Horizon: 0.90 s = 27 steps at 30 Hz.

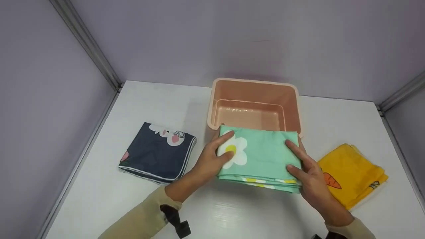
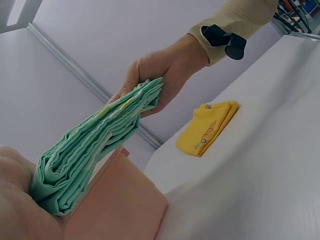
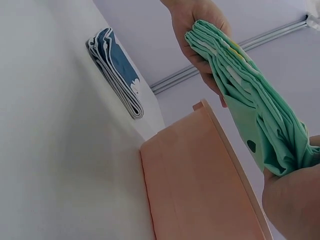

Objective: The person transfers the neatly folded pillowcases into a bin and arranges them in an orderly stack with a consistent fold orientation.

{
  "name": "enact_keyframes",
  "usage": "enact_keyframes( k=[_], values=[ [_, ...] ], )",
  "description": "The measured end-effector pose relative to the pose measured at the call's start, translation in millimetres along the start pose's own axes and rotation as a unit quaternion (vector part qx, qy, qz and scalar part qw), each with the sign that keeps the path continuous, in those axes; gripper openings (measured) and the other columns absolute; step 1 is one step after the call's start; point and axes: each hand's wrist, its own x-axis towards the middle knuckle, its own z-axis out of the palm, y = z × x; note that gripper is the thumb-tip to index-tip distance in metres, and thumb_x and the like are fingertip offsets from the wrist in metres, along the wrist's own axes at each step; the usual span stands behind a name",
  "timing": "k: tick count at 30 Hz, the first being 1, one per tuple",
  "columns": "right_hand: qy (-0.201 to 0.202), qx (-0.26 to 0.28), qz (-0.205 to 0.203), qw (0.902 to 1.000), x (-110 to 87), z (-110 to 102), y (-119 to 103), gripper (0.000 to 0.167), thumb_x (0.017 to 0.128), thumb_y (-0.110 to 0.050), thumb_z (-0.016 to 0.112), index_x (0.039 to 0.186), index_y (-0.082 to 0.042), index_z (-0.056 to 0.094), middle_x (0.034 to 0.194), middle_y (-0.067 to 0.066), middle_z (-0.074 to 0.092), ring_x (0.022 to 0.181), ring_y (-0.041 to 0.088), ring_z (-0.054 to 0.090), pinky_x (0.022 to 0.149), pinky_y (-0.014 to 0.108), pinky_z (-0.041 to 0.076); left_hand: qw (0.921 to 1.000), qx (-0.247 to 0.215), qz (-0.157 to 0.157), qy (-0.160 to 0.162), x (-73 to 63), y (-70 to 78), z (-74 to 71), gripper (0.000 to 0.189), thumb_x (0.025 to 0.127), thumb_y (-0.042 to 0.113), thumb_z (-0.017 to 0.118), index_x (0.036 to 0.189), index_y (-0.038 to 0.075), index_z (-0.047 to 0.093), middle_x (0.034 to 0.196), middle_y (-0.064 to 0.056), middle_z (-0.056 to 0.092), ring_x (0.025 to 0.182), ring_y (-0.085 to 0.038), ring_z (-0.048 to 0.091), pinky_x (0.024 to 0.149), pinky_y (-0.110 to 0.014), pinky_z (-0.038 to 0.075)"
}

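Both hands hold a folded mint-green cloth [image 1: 265, 151] with a white flower print, lifted above the table. The left hand [image 1: 212, 156] grips its left edge, thumb and index finger on top. On the right edge, the right hand [image 1: 307, 172] pinches it the same way, other fingers underneath. The cloth's many folded layers [image 2: 95, 145] show from below in the left wrist view. Its far edge overlaps the near rim of a pink plastic bin [image 1: 255, 81] in the head view. The visible part of the bin's floor is bare.
A folded navy cloth [image 1: 159, 152] with a white-and-pink print lies on the white table [image 1: 225, 215] at the left. At the right lies a folded yellow cloth [image 1: 352, 176] with a carrot print. Pale walls [image 1: 252, 39] enclose the back and sides, close behind the bin.
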Motion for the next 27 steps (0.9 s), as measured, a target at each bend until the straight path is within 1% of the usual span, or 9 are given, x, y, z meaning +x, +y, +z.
enact_keyframes(
  k=[5, 11, 13, 16, 21, 24, 27],
  values=[
    [-0.003, -0.005, -0.006, 1.0000, 2.2, -1.5, -2.5, 0.063, 0.102, 0.005, 0.051, 0.160, -0.004, 0.028, 0.171, -0.004, -0.014, 0.154, 0.020, -0.005, 0.113, 0.014, 0.028, 1.0000, 0.002, 0.006, 0.001, 2.8, 2.1, -0.8, 0.058, 0.095, -0.004, 0.063, 0.150, 0.003, 0.048, 0.170, -0.012, 0.008, 0.156, -0.025, 0.003, 0.125, -0.041, 0.009],
    [-0.004, -0.007, -0.014, 0.9999, 5.3, -3.1, -4.6, 0.063, 0.102, 0.006, 0.050, 0.160, -0.003, 0.028, 0.171, -0.005, -0.013, 0.155, 0.017, -0.010, 0.117, 0.015, 0.020, 1.0000, -0.007, -0.004, 0.006, 6.0, 4.3, -0.6, 0.057, 0.094, -0.004, 0.062, 0.150, 0.003, 0.049, 0.170, -0.010, 0.007, 0.156, -0.024, 0.003, 0.125, -0.040, 0.010],
    [-0.003, -0.004, -0.014, 0.9999, 6.5, -3.0, -5.1, 0.063, 0.102, 0.006, 0.051, 0.160, -0.003, 0.028, 0.171, -0.004, -0.013, 0.155, 0.018, -0.008, 0.116, 0.015, 0.022, 0.9999, -0.010, -0.007, 0.006, 7.4, 4.6, -0.7, 0.057, 0.095, -0.004, 0.062, 0.150, 0.003, 0.049, 0.170, -0.009, 0.007, 0.156, -0.022, 0.003, 0.125, -0.039, 0.009],
    [0.000, -0.002, -0.012, 0.9999, 8.0, -2.6, -5.1, 0.063, 0.102, 0.006, 0.051, 0.160, -0.003, 0.029, 0.171, -0.003, -0.012, 0.154, 0.019, -0.003, 0.112, 0.015, 0.029, 0.9998, -0.016, -0.008, 0.004, 9.4, 4.5, -0.9, 0.058, 0.095, -0.005, 0.061, 0.150, 0.003, 0.048, 0.171, -0.008, 0.007, 0.156, -0.022, 0.003, 0.125, -0.039, 0.010],
    [0.008, -0.004, -0.014, 0.9999, 10.0, -2.0, -4.2, 0.063, 0.101, 0.007, 0.052, 0.159, -0.001, 0.029, 0.171, 0.000, -0.009, 0.154, 0.020, 0.003, 0.111, 0.016, 0.032, 0.9998, -0.007, -0.016, 0.009, 12.3, 4.6, -1.5, 0.058, 0.094, -0.005, 0.062, 0.150, 0.004, 0.049, 0.171, -0.007, 0.008, 0.156, -0.021, 0.004, 0.125, -0.037, 0.012],
    [0.013, -0.003, -0.009, 0.9999, 11.7, -2.0, -4.1, 0.063, 0.101, 0.007, 0.052, 0.159, -0.002, 0.030, 0.171, 0.001, -0.008, 0.152, 0.019, 0.006, 0.109, 0.016, 0.034, 0.9998, -0.010, -0.013, 0.011, 13.9, 4.3, -2.0, 0.058, 0.094, -0.005, 0.062, 0.150, 0.002, 0.049, 0.170, -0.009, 0.008, 0.156, -0.023, 0.004, 0.125, -0.039, 0.012],
    [0.015, -0.001, -0.005, 0.9999, 13.7, -2.3, -4.6, 0.063, 0.100, 0.007, 0.053, 0.159, -0.002, 0.031, 0.171, 0.001, -0.009, 0.151, 0.019, 0.007, 0.108, 0.016, 0.035, 0.9997, -0.017, -0.012, 0.010, 15.6, 4.6, -2.2, 0.058, 0.093, -0.006, 0.062, 0.150, 0.001, 0.048, 0.170, -0.011, 0.007, 0.156, -0.025, 0.004, 0.125, -0.041, 0.012]
  ],
)
